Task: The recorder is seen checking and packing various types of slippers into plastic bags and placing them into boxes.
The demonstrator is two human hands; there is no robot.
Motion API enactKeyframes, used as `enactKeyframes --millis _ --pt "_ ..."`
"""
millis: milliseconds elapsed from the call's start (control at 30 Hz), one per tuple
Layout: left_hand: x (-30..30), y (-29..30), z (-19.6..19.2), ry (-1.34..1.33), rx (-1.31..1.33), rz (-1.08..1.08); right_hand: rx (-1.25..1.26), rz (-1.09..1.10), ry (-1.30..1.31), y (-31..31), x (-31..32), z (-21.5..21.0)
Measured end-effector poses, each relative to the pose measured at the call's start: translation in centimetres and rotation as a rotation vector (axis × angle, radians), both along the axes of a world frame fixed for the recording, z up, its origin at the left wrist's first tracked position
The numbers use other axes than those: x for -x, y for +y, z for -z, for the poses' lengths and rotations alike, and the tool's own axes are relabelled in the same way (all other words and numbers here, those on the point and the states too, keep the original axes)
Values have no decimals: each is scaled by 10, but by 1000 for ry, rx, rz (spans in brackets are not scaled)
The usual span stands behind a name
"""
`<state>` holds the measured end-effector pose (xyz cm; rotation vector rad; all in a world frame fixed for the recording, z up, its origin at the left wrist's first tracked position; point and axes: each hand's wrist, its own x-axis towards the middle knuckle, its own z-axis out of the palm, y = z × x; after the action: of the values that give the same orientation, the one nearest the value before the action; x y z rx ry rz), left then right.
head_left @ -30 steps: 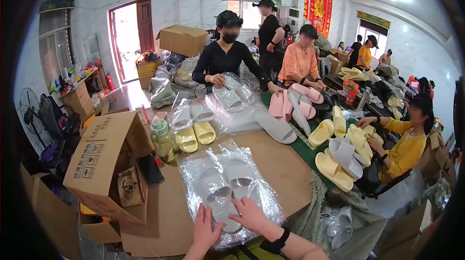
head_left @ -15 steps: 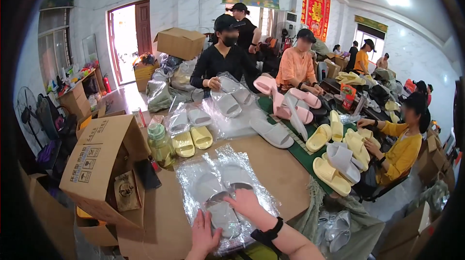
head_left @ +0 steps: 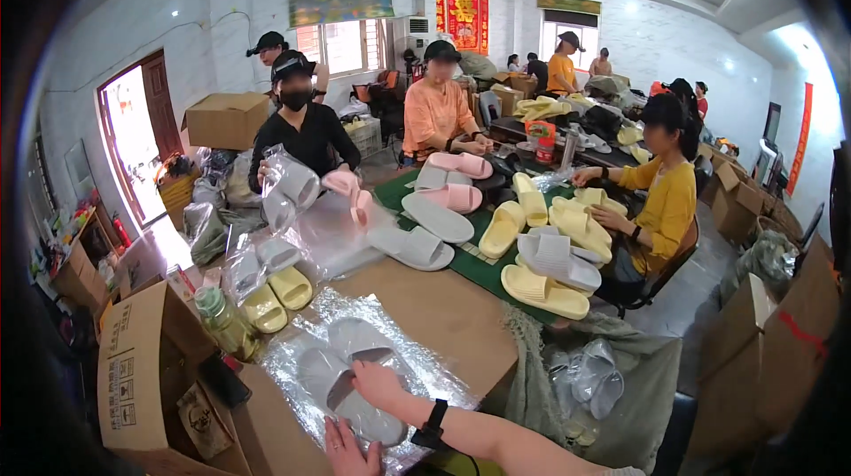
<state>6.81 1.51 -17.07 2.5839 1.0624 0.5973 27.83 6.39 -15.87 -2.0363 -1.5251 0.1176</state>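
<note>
A pair of light grey slippers lies on a shiny clear plastic bag in front of me; whether the pair is inside the bag or on top, I cannot tell. My right hand, with a dark wrist strap, has curled fingers on the slippers near their straps, seemingly gripping one. At the near end of the pair, my left hand lies with its fingers apart at the slipper's edge. Left of the bag stands a greenish bottle, next to a pair of yellow slippers.
An open cardboard box stands at the table's left, with a dark phone-like thing beside it. Grey, pink and yellow slippers cover the green mat at right. A sack holds bagged slippers. Across the table, a person in black handles bagged slippers.
The view has swung right, so the table appears further left. My hands remain at the grey slippers. Across the table, the person in black has brought a pink pair nearer the bagged grey ones.
</note>
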Motion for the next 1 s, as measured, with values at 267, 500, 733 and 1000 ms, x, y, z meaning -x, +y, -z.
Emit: enactKeyframes --millis 267,500,733,1000 --pt "4 4 21 -98 65 -40 -104 -15 57 -12 -21 2" --pt "5 1 7 -53 15 7 -59 90 29 -40 -17 -2" --pt "-5 -1 -7 72 -30 18 -43 35 -6 -25 -25 13" --pt "-1 -4 -12 108 -50 -2 -90 52 80 -75 -38 -1"
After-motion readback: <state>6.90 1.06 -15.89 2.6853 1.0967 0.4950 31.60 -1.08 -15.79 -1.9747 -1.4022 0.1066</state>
